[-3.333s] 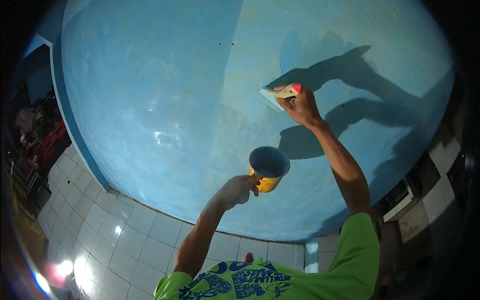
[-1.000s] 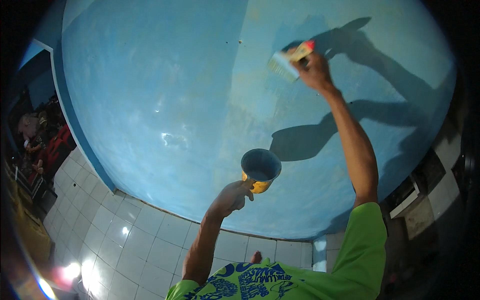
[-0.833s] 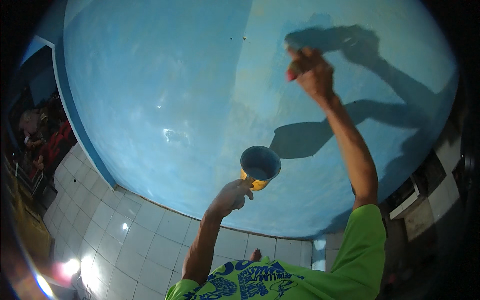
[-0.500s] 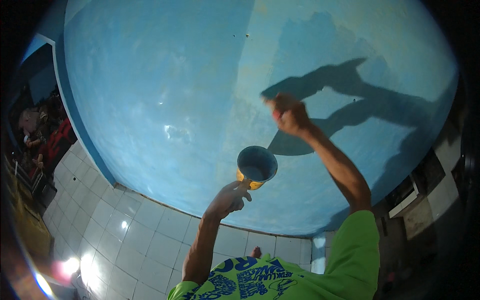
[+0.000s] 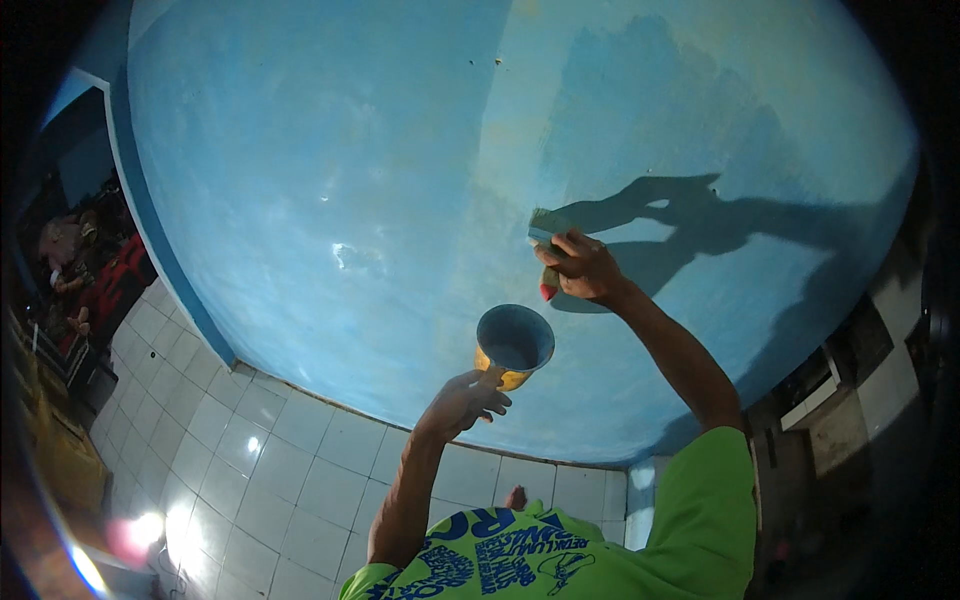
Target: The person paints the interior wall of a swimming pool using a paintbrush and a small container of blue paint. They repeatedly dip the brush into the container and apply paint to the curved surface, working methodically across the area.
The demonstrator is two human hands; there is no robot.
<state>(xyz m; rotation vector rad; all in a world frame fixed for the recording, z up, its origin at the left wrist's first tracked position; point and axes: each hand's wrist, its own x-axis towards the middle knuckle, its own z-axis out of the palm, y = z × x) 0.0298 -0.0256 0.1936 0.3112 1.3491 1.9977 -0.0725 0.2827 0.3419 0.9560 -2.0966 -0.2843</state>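
My right hand [image 5: 585, 268] grips a paintbrush [image 5: 550, 256] by its handle, whose end is red. The bristles point up and lie at or close to the blue wall [image 5: 350, 180]; whether they touch it I cannot tell. Lower down, my left hand [image 5: 462, 408] holds a yellow mug-like cup [image 5: 513, 342] by its handle. The cup's mouth is tilted toward me, and its inside looks coated blue-grey. What liquid it holds is hard to make out. Around the brush, a darker blue patch [image 5: 640, 110] spreads over a paler area of wall.
White floor tiles [image 5: 310, 480] meet the wall's foot below my left arm. To the left, a doorway opens onto a dim space with red items [image 5: 120, 280]. Dark shelving or openings [image 5: 850, 370] stand at the right. My arm's shadow falls on the wall.
My right hand has come down slightly, and the brush, blurred before, now shows with its bristles up. My left hand and the cup have hardly moved.
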